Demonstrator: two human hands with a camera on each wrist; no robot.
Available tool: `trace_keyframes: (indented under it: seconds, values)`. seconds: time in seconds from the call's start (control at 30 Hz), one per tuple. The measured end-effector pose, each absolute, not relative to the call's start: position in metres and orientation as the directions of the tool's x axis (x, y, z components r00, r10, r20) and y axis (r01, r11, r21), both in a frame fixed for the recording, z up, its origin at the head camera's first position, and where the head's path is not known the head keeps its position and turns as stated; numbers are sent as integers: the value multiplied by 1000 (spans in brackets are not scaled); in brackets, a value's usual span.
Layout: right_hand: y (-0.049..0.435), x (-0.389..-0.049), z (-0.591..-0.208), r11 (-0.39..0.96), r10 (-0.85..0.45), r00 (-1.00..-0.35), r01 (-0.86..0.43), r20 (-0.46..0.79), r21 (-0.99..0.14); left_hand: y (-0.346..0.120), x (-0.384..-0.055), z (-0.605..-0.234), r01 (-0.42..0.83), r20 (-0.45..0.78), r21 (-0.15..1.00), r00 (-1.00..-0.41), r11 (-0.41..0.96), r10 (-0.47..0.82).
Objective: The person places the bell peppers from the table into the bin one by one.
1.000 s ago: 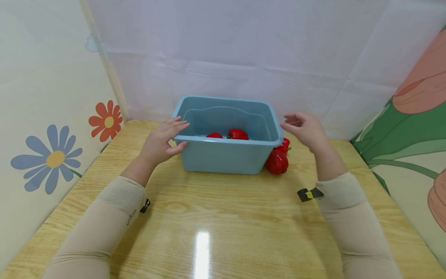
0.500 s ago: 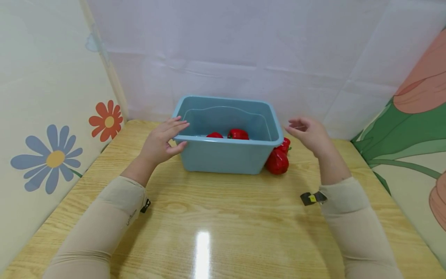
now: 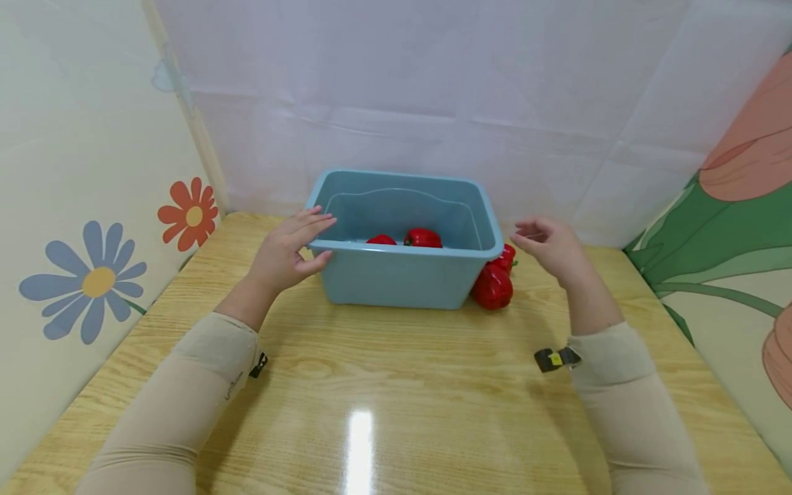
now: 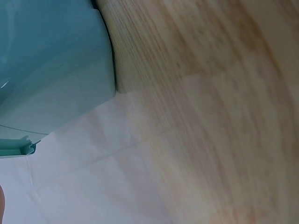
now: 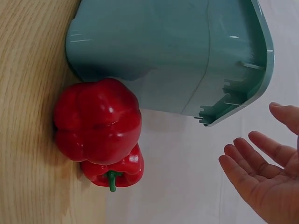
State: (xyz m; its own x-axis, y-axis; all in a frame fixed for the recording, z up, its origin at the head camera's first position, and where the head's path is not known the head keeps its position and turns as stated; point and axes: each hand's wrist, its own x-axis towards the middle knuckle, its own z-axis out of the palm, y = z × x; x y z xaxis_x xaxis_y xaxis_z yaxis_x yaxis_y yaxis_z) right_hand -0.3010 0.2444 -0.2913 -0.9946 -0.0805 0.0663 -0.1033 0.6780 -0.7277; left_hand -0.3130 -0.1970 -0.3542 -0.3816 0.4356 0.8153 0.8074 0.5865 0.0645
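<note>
A blue plastic bin (image 3: 396, 278) stands toward the back of the table, with two red bell peppers (image 3: 423, 238) showing inside. My left hand (image 3: 284, 251) rests at the bin's left front corner, fingers spread over the rim, thumb in front. Off the bin's right end, my right hand (image 3: 553, 249) hovers with fingers loosely bent and nothing in them. Below it, two more red bell peppers lie against the bin's right side: a front pepper (image 5: 99, 122) and one behind with a green stem (image 5: 112, 179). The left wrist view has mainly the bin's side (image 4: 56, 70).
The wood-grain table (image 3: 396, 385) runs forward from the bin. A white cloth backdrop (image 3: 383, 89) hangs close behind. Flower-printed panels flank the table on the left (image 3: 68, 192) and right (image 3: 718, 227).
My right hand has drawn away from the bin's rim, moving slightly right and down. The left hand, the bin and the peppers have stayed in place.
</note>
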Motion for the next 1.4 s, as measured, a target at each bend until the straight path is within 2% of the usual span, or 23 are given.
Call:
trace_keyframes:
  seconds: [0.7,1.4]
  values:
    - [250,-305,-324,678,-83,-996,-75,25,-731,-195,-311,-354,803,813,66,-387,592,435]
    - [258,-309,-358,694,-113,-993,-101,30,-713,-196,-312,-354,799,812,56,-385,598,438]
